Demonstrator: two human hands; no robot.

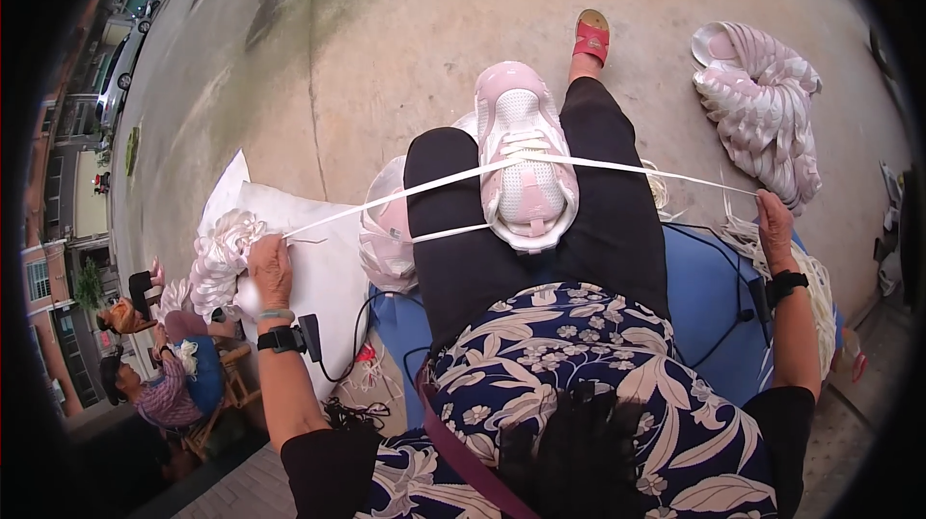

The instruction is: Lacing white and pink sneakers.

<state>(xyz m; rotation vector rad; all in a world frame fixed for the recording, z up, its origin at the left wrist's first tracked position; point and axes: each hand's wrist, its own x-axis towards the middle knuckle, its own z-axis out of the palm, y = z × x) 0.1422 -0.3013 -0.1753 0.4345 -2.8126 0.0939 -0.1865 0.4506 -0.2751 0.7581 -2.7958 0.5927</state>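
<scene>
A pink and white sneaker (526, 109) rests on my lap between my thighs. From its middle a cream-white shoelace (415, 193) runs out to both sides, pulled nearly straight. On the left, my left hand (270, 268) is closed in a pinch on one end of it, with a short tail sticking out. Far to the right, my right hand (775, 228) is closed on the other end, its fingers partly turned from view. Another pale strand comes out by the sneaker's near end. A second pink and white shoe (388, 230) lies beside my left thigh.
A bunch of pink and white shoe pieces (757, 104) lies on the concrete at right; a similar bunch (224, 254) sits by my left hand on a white sheet (309, 215). Loose laces (815, 297) hang near my right forearm. A seated co-worker (169, 389) is at far left.
</scene>
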